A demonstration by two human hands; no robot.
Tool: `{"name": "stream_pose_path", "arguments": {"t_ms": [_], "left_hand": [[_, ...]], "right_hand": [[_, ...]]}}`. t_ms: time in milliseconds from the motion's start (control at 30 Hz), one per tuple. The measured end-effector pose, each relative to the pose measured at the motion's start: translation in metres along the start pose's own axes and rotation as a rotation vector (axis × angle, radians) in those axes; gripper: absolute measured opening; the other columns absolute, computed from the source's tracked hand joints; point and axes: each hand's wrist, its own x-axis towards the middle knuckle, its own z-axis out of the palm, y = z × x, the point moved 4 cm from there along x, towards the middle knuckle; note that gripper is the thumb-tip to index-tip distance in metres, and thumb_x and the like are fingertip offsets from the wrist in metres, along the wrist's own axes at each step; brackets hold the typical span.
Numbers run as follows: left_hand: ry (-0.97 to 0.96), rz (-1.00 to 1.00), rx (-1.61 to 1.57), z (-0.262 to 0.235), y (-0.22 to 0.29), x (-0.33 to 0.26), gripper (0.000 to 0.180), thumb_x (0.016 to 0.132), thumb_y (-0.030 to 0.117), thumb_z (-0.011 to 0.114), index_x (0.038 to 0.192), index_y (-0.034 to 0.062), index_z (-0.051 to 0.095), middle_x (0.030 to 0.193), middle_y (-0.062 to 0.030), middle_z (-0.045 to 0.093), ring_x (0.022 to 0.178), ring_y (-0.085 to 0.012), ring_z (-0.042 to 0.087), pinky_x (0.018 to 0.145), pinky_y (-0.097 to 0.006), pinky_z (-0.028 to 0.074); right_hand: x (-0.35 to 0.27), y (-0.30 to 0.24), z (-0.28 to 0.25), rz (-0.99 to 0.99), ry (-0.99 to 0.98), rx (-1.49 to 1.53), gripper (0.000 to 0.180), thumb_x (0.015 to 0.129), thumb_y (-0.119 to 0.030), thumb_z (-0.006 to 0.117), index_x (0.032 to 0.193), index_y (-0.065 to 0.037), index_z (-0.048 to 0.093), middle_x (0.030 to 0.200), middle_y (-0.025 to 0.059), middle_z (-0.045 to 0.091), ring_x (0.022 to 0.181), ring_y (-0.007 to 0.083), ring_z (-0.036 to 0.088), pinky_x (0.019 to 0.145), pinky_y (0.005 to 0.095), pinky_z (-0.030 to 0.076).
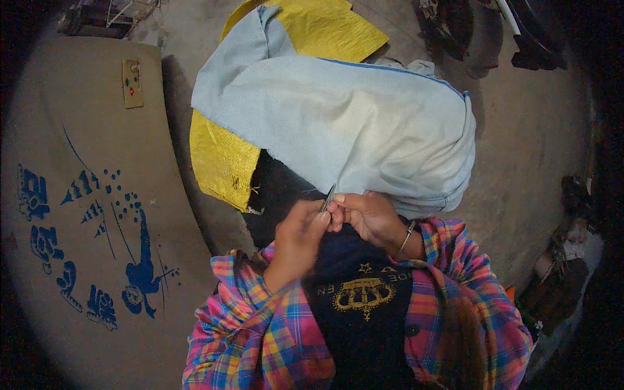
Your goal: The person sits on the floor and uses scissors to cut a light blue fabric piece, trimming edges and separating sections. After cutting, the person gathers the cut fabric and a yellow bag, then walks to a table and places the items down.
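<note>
My left hand (302, 229) is closed around a small, slim metal tool (329, 197) that points up and away from me. It looks like tweezers or thread snips; I cannot tell which. Against it, my right hand (372, 218) pinches thumb to finger, fingertips touching those of my left hand. Whatever lies in that pinch is too small to make out. Just beyond both hands, a large piece of pale blue denim (292, 97) lies bunched, with a darker blue line along its far edge. Dark cloth (279, 185) shows under its near left edge.
A yellow woven sack (221, 159) sticks out beneath the denim at the left and far side. To my left stands a broad beige panel (130, 214) with blue drawings and a small control plate (132, 83) with a red light. Dark shoes (448, 26) lie at the far right.
</note>
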Motion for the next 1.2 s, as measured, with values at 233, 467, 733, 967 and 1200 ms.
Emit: {"name": "stream_pose_path", "arguments": {"t_ms": [233,467,733,967,1200], "left_hand": [[-0.04,0.022,-0.009,-0.0018,-0.0025,0.0009,0.016,0.082,0.004,0.047,0.096,-0.0046,0.047,0.08,-0.0083,0.057,0.072,-0.0106,0.052,0.066,-0.023,0.044],[-0.022,-0.018,-0.045,-0.0001,0.0043,0.0026,0.016,0.083,0.006,0.047,0.094,-0.0055,0.046,0.077,-0.0079,0.056,0.068,-0.0102,0.051,0.063,-0.023,0.043],[-0.017,-0.017,0.052,-0.0026,0.0027,0.0044,0.015,0.083,0.011,0.047,0.093,-0.0006,0.047,0.073,-0.0035,0.054,0.067,-0.0089,0.049,0.062,-0.022,0.041],[-0.037,-0.043,-0.107,-0.0012,-0.0036,0.006,0.016,0.082,0.007,0.048,0.092,-0.0052,0.046,0.075,-0.0079,0.056,0.068,-0.0099,0.051,0.062,-0.023,0.043],[-0.032,-0.03,-0.004,-0.0031,-0.0021,0.0045,0.014,0.082,0.004,0.047,0.091,-0.0058,0.046,0.075,-0.0086,0.056,0.067,-0.0104,0.051,0.062,-0.023,0.043]], "right_hand": [[0.0008,-0.0004,0.0028,0.031,0.027,-0.013,0.031,0.084,-0.024,0.044,0.082,0.005,0.055,0.07,0.0099,0.054,0.067,0.0179,0.052,0.065,0.0288,0.042],[0.0004,-0.002,0.0036,0.04,0.056,-0.101,0.032,0.085,-0.025,0.042,0.077,0.003,0.054,0.069,0.0095,0.054,0.066,0.0179,0.052,0.064,0.0283,0.042],[-0.0003,-0.0018,0.0054,0.037,0.015,-0.1,0.033,0.086,-0.025,0.04,0.073,0.003,0.053,0.069,0.0095,0.053,0.067,0.0169,0.051,0.066,0.0286,0.042],[-0.0001,-0.0007,0.0044,0.043,0.013,-0.143,0.032,0.085,-0.027,0.038,0.075,-0.001,0.053,0.069,0.0071,0.054,0.067,0.0154,0.052,0.066,0.0267,0.041],[0.0013,-0.0007,0.0012,-0.006,-0.029,-0.381,0.034,0.085,-0.029,0.036,0.076,-0.002,0.054,0.068,0.0056,0.056,0.067,0.0134,0.054,0.066,0.0248,0.041]]}}
